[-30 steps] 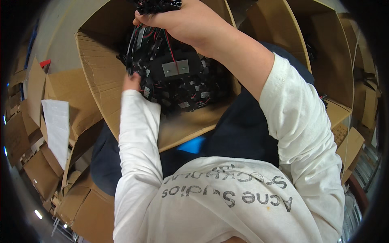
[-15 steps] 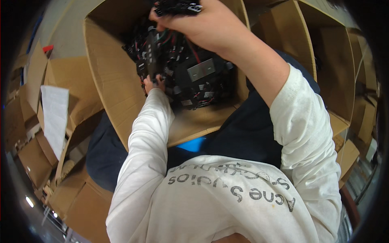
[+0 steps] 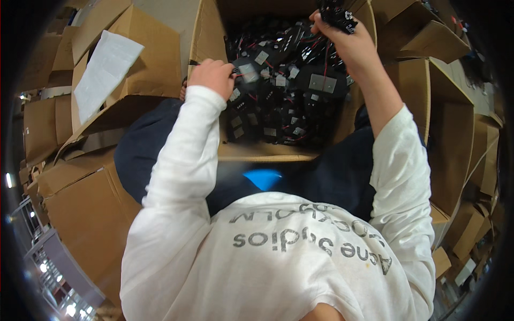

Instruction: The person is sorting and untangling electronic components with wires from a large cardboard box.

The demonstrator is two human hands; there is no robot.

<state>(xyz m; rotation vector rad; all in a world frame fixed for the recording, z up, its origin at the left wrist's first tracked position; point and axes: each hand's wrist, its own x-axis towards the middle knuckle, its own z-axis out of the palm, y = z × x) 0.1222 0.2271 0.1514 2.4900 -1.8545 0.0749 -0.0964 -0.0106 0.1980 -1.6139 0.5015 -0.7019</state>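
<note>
A deep cardboard box (image 3: 257, 158) in front of me holds a pile of black electronic parts (image 3: 278, 96) with thin wires and silvery labels. My left hand (image 3: 212, 76) is over the box's left edge, fingers curled. Dark ends poke out on both sides of that fist, but the thing itself is mostly hidden. At the box's far right, my right hand (image 3: 356, 47) grips a black electronic part (image 3: 338, 17) with small white markings; the top of the frame cuts it off. Beneath that hand, a red wire runs down to a black part with a metal plate (image 3: 322, 83).
Open cardboard boxes stand on the left (image 3: 155, 48) and right (image 3: 450, 123). A white sheet (image 3: 107, 75) lies on the left box's flap. My dark-clad legs flank the middle box, and a blue patch (image 3: 262, 178) shows between them.
My left hand has come up from the pile to the box's left edge. My right hand stays raised with its black part. The view has shifted, so the box sits farther right.
</note>
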